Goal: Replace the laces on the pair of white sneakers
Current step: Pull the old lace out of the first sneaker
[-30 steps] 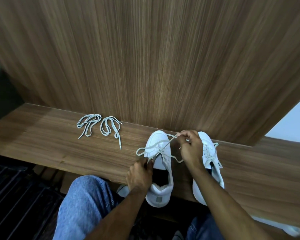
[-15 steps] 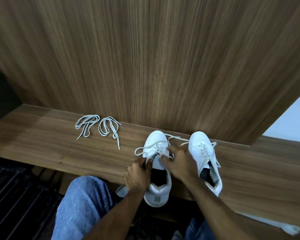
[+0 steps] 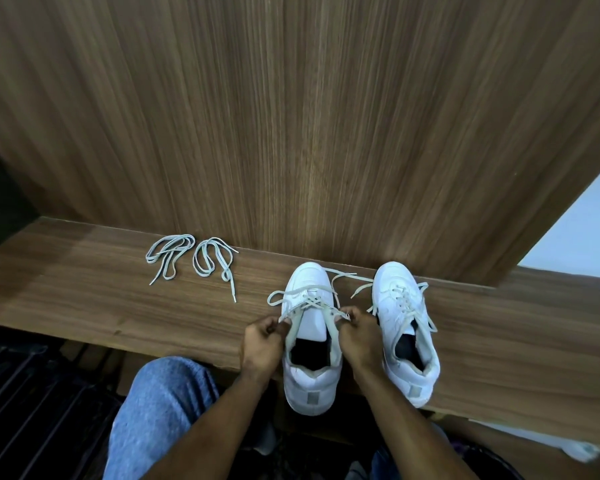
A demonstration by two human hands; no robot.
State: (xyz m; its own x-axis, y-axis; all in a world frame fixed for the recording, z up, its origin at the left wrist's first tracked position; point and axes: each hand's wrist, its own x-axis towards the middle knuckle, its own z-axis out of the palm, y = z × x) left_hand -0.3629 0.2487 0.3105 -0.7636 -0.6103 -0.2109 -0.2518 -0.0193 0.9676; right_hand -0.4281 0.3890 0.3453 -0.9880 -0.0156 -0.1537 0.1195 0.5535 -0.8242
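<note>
Two white sneakers stand side by side on the wooden shelf (image 3: 84, 306), toes toward the wall. The left sneaker (image 3: 310, 341) has its lace (image 3: 305, 299) loosened across the eyelets, with loose ends trailing left and right. My left hand (image 3: 262, 344) pinches the lace at the shoe's left eyelet edge. My right hand (image 3: 359, 336) pinches the lace at the right eyelet edge. The right sneaker (image 3: 407, 327) stays laced, its ends hanging loose. Two spare laces lie coiled on the shelf to the left: one lace (image 3: 168, 254) farther left, the other lace (image 3: 215, 263) beside it.
A tall wood-grain wall panel (image 3: 291, 116) rises directly behind the shelf. My knee in blue jeans (image 3: 160, 410) is below the shelf's front edge. A dark slatted floor (image 3: 32, 410) lies at lower left. A pale surface (image 3: 575, 233) shows at the right.
My right hand came down from pulling the lace above the toes and now pinches it at the left sneaker's right eyelets. My left hand stays at the left eyelets.
</note>
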